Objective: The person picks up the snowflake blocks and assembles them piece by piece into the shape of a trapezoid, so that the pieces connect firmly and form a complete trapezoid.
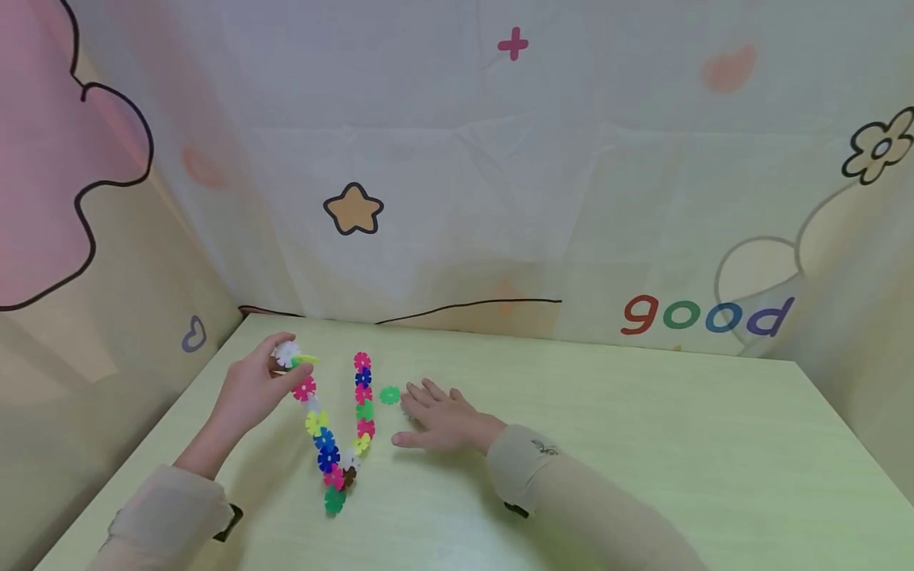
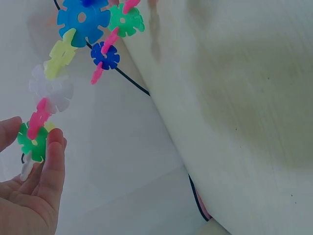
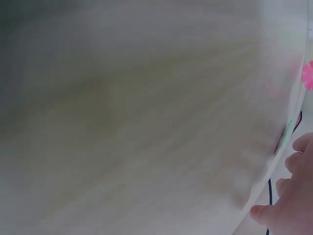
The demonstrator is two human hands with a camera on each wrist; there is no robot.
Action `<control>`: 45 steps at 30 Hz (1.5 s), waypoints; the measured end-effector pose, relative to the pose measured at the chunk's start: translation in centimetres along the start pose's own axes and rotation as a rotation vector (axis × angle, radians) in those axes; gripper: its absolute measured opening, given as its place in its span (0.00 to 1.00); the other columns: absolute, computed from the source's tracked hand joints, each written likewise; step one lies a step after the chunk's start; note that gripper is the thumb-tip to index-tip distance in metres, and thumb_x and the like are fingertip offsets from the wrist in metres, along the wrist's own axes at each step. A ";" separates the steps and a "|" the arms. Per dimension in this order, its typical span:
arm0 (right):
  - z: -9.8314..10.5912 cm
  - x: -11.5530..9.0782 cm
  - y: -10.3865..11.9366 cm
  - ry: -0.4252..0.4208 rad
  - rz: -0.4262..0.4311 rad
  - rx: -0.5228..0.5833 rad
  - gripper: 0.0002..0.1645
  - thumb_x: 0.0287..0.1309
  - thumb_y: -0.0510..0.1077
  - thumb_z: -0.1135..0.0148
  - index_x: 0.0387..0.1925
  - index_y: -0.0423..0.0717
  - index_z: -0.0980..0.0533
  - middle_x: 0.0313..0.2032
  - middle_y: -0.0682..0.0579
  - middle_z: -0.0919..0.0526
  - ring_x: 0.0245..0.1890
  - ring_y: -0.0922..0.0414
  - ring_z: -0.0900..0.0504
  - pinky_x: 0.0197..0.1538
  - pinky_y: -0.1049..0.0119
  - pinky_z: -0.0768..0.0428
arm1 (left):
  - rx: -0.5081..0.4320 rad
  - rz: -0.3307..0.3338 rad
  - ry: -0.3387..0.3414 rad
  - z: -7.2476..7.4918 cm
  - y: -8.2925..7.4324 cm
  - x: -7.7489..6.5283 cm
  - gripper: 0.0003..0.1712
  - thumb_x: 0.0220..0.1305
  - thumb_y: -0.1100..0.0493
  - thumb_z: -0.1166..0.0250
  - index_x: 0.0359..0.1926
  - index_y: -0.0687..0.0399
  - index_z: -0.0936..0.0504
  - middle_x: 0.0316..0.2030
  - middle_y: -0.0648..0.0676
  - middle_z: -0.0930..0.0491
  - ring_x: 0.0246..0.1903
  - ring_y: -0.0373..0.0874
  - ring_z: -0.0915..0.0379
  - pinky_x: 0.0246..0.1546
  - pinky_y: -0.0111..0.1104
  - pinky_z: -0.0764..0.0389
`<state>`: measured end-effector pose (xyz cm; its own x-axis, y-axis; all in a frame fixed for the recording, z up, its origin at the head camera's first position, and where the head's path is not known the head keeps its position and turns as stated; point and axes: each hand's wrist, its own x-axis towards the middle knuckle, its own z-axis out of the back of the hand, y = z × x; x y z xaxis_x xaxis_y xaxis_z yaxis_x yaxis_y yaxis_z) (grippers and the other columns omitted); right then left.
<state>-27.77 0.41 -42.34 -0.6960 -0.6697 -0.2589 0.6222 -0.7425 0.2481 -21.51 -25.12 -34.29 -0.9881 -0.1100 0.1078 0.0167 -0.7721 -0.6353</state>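
My left hand (image 1: pixel 250 388) pinches the end of a chain of interlocking plastic snowflake discs (image 1: pixel 328 457) in pink, blue, yellow, white, green and brown. The chain sags in a V shape, its far arm reaching a pink disc (image 1: pixel 362 361). In the left wrist view, fingers and thumb close around a green disc (image 2: pixel 32 144), with a white disc (image 2: pixel 27 166) just below it. My right hand (image 1: pixel 446 416) is palm down with spread fingers, low over the table. Beside its fingertips lies a loose green disc (image 1: pixel 389 395). Whether the palm touches the table is unclear.
The pale table (image 1: pixel 643 460) extends right and toward the front. A printed cloth (image 1: pixel 457 159) with a star and the word "good" hangs behind it and along both sides.
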 end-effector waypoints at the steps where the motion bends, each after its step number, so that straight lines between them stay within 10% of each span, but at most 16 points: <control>1: 0.0 0.2 0.3 0.005 0.000 -0.009 0.50 0.48 0.78 0.68 0.67 0.59 0.57 0.69 0.58 0.61 0.69 0.53 0.66 0.65 0.44 0.58 | -0.001 0.001 0.000 0.0 0.0 0.0 0.38 0.57 0.43 0.43 0.62 0.56 0.43 0.39 0.62 0.24 0.36 0.51 0.26 0.25 0.30 0.26; 14: -0.1 0.1 0.4 0.057 -0.011 -0.054 0.48 0.48 0.78 0.67 0.66 0.61 0.51 0.68 0.60 0.55 0.69 0.51 0.61 0.65 0.44 0.56 | -0.017 0.001 0.033 -0.8 -1.1 -0.2 0.37 0.56 0.44 0.42 0.62 0.55 0.42 0.38 0.61 0.23 0.35 0.48 0.25 0.26 0.30 0.25; 33: -0.1 -9.6 -5.0 0.042 0.142 -0.084 0.42 0.51 0.71 0.54 0.62 0.54 0.40 0.66 0.55 0.46 0.68 0.52 0.52 0.63 0.43 0.49 | -0.049 -0.038 0.055 -2.3 -2.7 -0.5 0.37 0.55 0.44 0.40 0.62 0.51 0.41 0.37 0.57 0.22 0.32 0.44 0.25 0.26 0.29 0.25; 45: 0.3 -10.0 -6.8 -0.231 0.134 0.029 0.18 0.48 0.48 0.37 0.42 0.47 0.22 0.40 0.53 0.23 0.42 0.56 0.27 0.45 0.62 0.27 | -0.058 -0.070 0.078 -3.1 -3.7 -0.4 0.35 0.54 0.46 0.39 0.61 0.50 0.40 0.35 0.54 0.22 0.31 0.43 0.26 0.25 0.28 0.26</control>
<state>-25.16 12.15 -41.12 -0.6733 -0.7393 -0.0023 0.7063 -0.6442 0.2935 -21.64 -20.32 -34.36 -0.9954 -0.0062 0.0956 -0.0599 -0.7381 -0.6720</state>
